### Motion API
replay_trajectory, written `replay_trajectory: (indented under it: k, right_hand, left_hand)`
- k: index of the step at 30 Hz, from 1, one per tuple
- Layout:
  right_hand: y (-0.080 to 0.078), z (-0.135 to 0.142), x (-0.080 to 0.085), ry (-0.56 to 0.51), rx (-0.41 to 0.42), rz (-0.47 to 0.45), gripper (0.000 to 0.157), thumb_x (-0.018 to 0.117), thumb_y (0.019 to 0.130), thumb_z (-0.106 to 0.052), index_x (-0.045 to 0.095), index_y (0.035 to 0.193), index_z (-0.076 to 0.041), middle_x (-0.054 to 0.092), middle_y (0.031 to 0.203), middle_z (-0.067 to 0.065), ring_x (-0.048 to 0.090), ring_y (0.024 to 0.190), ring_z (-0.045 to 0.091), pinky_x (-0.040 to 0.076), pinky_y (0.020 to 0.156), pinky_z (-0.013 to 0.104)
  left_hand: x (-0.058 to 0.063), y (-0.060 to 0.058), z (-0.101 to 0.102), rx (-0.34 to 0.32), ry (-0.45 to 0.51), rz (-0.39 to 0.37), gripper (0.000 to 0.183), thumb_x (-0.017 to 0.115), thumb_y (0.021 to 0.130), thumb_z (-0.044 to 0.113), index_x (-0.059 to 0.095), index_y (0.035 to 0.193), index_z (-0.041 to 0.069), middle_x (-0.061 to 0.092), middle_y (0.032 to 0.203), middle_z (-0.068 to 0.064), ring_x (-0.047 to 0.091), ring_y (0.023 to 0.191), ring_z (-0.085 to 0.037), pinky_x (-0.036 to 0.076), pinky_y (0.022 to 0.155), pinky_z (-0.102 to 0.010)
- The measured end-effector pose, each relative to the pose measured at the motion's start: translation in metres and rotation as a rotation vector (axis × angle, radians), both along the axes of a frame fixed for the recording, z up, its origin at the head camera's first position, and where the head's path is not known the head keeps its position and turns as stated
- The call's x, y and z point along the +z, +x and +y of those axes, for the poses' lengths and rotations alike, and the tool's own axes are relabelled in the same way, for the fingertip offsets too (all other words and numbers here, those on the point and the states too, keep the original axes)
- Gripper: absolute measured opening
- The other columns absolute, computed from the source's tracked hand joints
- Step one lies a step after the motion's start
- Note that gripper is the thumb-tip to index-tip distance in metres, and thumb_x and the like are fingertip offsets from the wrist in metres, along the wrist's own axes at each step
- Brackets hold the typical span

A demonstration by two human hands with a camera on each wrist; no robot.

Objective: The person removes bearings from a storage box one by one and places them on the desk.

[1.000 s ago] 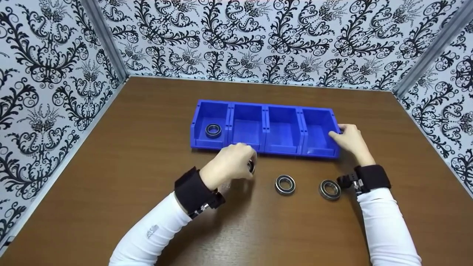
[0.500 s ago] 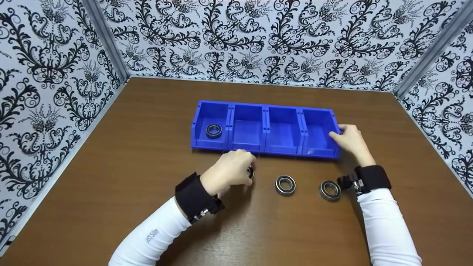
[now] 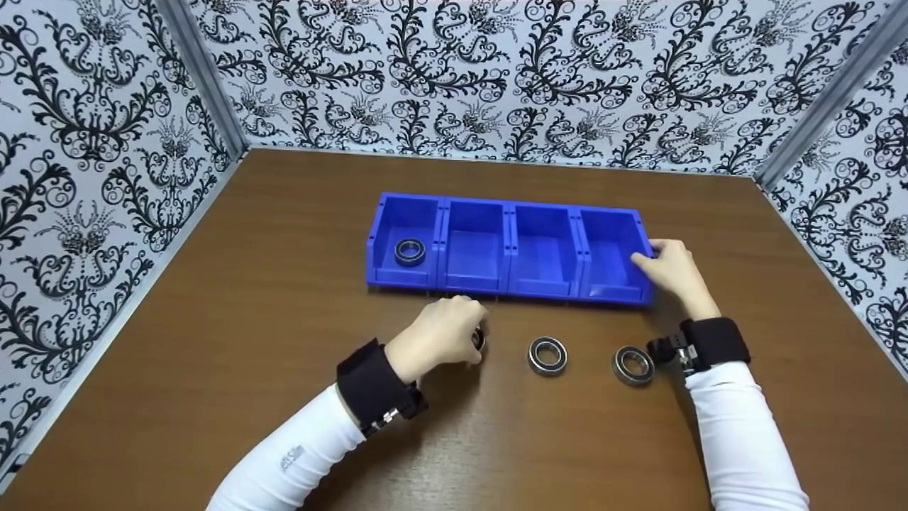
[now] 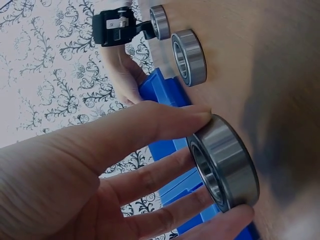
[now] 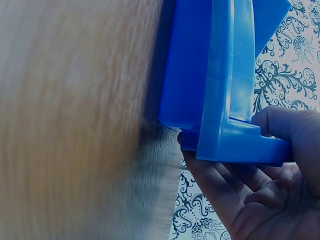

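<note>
My left hand (image 3: pixel 441 332) holds a steel ball bearing (image 4: pixel 227 162) between thumb and fingers, just in front of the blue four-compartment bin (image 3: pixel 543 289). In the left wrist view the thumb lies on its upper edge and a fingertip supports it below. My right hand (image 3: pixel 674 273) grips the bin's right end wall, thumb over the top edge and fingers outside, as the right wrist view also shows. One bearing (image 3: pixel 410 252) lies flat in the leftmost compartment. Two more bearings rest on the table: one (image 3: pixel 547 355) in the middle, the other (image 3: pixel 633 365) beside the right wrist strap.
The brown wooden table (image 3: pixel 284 234) is enclosed by patterned panels (image 3: pixel 468 85) at the back and sides, with grey metal posts (image 3: pixel 206 78) at the corners. Black straps with small cameras (image 3: pixel 667 348) sit on both wrists, over white sleeves.
My left hand, with the bearing in it, has drawn back slightly from the bin toward the near side of the table. The right hand, the bin and the other bearings have stayed put.
</note>
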State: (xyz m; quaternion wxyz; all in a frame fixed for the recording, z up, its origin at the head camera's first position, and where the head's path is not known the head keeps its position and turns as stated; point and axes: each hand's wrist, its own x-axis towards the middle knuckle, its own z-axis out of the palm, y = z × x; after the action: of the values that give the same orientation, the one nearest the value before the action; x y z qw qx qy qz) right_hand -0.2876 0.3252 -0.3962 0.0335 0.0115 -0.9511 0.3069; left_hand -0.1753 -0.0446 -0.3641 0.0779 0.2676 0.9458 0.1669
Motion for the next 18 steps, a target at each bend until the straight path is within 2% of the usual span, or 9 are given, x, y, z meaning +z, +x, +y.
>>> replay_trajectory:
  k: [12,18]
  right_hand:
    - [0.001,-0.002,0.001,-0.001,-0.003,0.008,0.047,0.057,0.095,-0.018,0.062,0.128,0.014,0.068,0.118,0.036,0.070,0.095,0.035,0.046,0.073,0.021]
    - [0.001,-0.002,0.002,-0.006,-0.001,0.001,0.047,0.058,0.095,-0.017,0.061,0.129,0.015,0.068,0.119,0.038,0.071,0.089,0.028,0.045,0.069,0.016]
  left_hand:
    - [-0.010,0.000,0.000,0.007,0.006,0.001,0.023,0.085,0.072,0.010,0.078,0.094,0.012,0.075,0.104,-0.012,0.072,0.101,-0.036,0.059,0.083,-0.052]
    - [-0.014,-0.002,0.001,0.007,-0.008,0.001,0.024,0.086,0.071,0.012,0.078,0.094,0.011,0.075,0.103,-0.012,0.072,0.101,-0.035,0.059,0.083,-0.051]
